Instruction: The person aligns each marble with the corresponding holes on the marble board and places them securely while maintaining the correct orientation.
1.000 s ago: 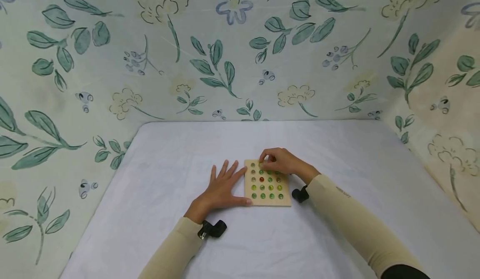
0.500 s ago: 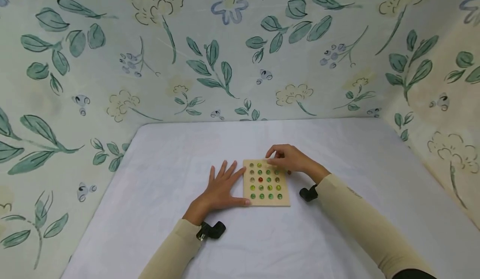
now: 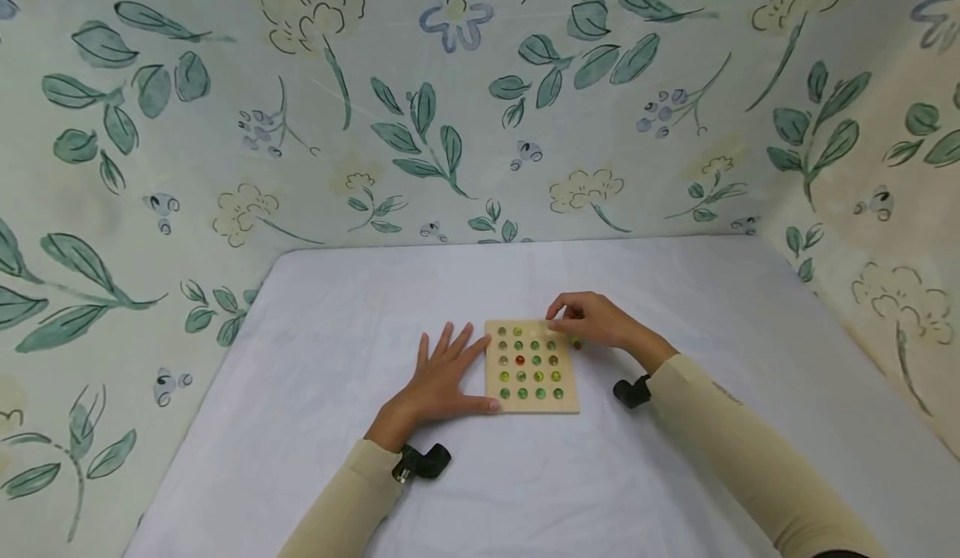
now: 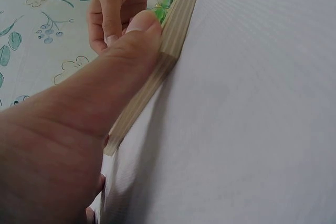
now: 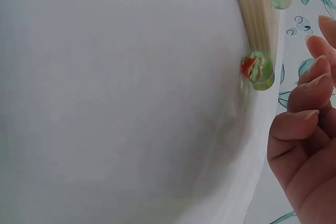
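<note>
A square wooden board (image 3: pixel 528 407) lies on the white cloth, with rows of glass marbles (image 3: pixel 540 377) in its hollows, mostly green and yellow, one red. My left hand (image 3: pixel 444 377) is spread flat at its left side; the thumb (image 4: pixel 142 24) rests at the near left corner. My right hand (image 3: pixel 592 320) hangs over the far right corner, fingers loosely bent. No marble shows between the fingers (image 5: pixel 310 93) in the right wrist view. Beside the board's right edge lie a red-and-green marble (image 5: pixel 256 66) and a yellow-green marble (image 5: pixel 263 83), partly hidden behind it.
The white cloth (image 3: pixel 360 291) covers the table around the board. A floral backdrop (image 3: pixel 315 124) rises behind and along both sides. Black wrist cameras (image 3: pixel 424 461) sit on both wrists.
My right hand has moved right along the far row, away from the second marble, which now shows uncovered in its hollow. The left hand stays in place.
</note>
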`<state>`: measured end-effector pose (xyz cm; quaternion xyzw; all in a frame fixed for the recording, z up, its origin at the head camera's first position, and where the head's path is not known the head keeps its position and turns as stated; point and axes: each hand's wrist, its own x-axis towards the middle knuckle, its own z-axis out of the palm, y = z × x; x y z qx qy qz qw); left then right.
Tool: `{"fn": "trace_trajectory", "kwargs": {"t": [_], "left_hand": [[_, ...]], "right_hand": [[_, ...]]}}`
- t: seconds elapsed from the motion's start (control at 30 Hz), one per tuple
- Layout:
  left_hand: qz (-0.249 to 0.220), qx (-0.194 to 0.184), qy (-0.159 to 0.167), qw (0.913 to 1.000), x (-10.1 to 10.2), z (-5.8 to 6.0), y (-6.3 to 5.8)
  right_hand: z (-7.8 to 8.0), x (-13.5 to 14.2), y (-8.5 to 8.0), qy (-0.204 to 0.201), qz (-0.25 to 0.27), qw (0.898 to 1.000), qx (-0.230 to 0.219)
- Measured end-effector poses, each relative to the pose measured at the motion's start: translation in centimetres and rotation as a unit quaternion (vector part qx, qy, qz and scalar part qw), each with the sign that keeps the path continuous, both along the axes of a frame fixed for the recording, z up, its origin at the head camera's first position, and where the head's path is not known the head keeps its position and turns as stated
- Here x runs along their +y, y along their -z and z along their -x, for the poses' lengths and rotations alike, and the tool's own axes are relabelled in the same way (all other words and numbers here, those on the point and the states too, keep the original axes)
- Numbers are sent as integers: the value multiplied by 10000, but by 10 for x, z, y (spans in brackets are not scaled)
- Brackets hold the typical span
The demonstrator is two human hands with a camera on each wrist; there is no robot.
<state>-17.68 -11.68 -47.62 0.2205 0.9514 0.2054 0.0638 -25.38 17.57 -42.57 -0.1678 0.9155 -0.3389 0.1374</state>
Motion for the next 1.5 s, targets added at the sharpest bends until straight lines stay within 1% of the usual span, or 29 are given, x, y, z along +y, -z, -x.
{"fn": "trace_trajectory", "kwargs": {"t": [0.13, 0.27, 0.53, 0.83, 1.17, 1.5], "left_hand": [[-31, 44, 21, 10000, 1, 0, -2], [-33, 49, 58, 10000, 2, 0, -3], [-33, 28, 59, 10000, 1, 0, -6], [-102, -3, 60, 9999, -1, -1, 0], [-17, -7, 42, 10000, 0, -4, -1], [-91, -8, 53, 9999, 0, -3, -5]], "right_hand": [[-3, 6, 0, 43, -13, 10000, 79], [-6, 13, -1, 44, 46, 10000, 16], [-7, 23, -1, 43, -57, 9999, 100], [-11, 27, 5, 121, -109, 9999, -21], [-13, 29, 13, 141, -21, 9997, -219], [-10, 33, 10, 79, -57, 9999, -38]]}}
